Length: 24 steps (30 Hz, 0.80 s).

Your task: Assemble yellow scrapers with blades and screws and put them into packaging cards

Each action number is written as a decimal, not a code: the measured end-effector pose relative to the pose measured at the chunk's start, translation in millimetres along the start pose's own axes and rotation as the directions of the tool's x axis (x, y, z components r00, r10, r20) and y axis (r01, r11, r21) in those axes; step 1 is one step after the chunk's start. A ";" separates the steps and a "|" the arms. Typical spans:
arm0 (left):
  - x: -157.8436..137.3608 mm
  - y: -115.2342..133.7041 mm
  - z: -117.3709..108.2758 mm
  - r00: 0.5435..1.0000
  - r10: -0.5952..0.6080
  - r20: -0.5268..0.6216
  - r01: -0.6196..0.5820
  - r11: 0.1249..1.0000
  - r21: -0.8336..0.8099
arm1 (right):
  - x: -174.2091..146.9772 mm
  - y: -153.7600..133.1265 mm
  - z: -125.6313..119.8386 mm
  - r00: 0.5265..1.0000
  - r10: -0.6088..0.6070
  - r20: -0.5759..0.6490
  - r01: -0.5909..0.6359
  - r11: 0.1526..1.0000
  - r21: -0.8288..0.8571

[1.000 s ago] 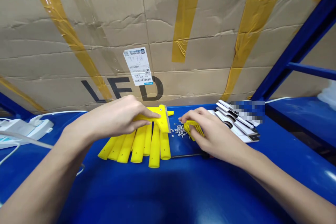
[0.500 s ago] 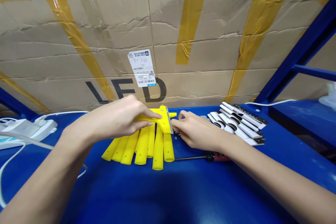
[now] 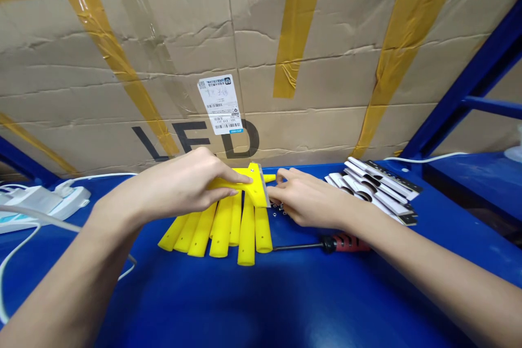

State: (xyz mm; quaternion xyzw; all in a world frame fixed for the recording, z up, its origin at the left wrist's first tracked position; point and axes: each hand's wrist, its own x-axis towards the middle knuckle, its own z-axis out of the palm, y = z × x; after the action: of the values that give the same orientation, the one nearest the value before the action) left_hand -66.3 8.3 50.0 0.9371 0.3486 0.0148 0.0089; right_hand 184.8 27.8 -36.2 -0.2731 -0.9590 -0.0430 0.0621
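Observation:
My left hand is closed around a yellow scraper, thumb and index finger pinching it behind its head. A thin metal blade runs along the head, and a screw shows in the plastic. Just right of the blade, my right hand is bent down with its fingertips pinched together among small metal nuts; whatever is between them is hidden. Under and in front of the scraper lie several yellow tubular handles, side by side. A screwdriver with a red and black grip lies below my right wrist.
Several white folded sleeves with black parts are stacked on the blue surface at the right. A large taped cardboard box stands behind. At the left lie a white power strip and cables. Blue metal posts frame the sides.
The view has shifted slightly, showing more of the screwdriver's grip. Both hands keep nearly the same pose, the left still on the scraper and the right still by the nuts.

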 end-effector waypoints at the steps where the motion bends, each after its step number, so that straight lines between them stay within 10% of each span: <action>1: 0.0 0.2 -0.3 1.000 -0.004 -0.001 0.004 1.000 -0.004 | 0.4 0.7 -0.3 1.000 0.000 -0.007 0.000 1.000 -0.011; 24: 0.2 2.9 -2.2 1.000 0.001 -0.002 -0.001 1.000 -0.004 | -2.2 -9.6 1.8 0.999 0.041 -0.033 -0.037 0.994 0.103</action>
State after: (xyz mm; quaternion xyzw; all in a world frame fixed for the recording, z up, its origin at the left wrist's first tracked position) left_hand -64.4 6.3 52.3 0.9373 0.3481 0.0164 0.0106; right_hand 181.4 18.8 -38.8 -0.2873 -0.9533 0.0029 0.0935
